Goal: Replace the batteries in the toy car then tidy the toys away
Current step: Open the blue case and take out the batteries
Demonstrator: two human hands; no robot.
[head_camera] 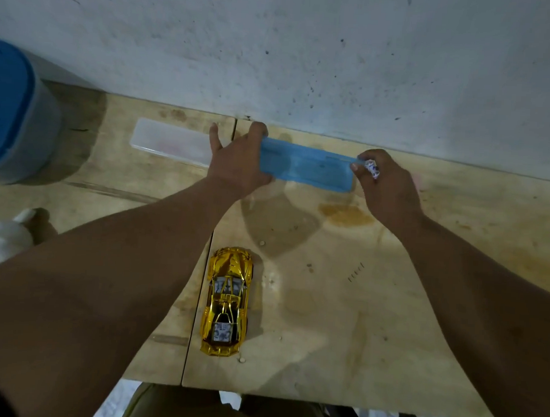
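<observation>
On the stained plywood table (341,307), the left hand (237,165) gripped the blue case (307,165) while the right hand (386,188) pinched its far end with small white batteries (373,169) clutched alongside, which risked slipping loose.

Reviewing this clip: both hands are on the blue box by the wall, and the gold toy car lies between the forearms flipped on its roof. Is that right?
Not quite. The head view shows the gold toy car upright on its wheels, roof and windows facing up, not flipped. The rest holds: the left hand and right hand are both on the blue box by the wall.
</observation>
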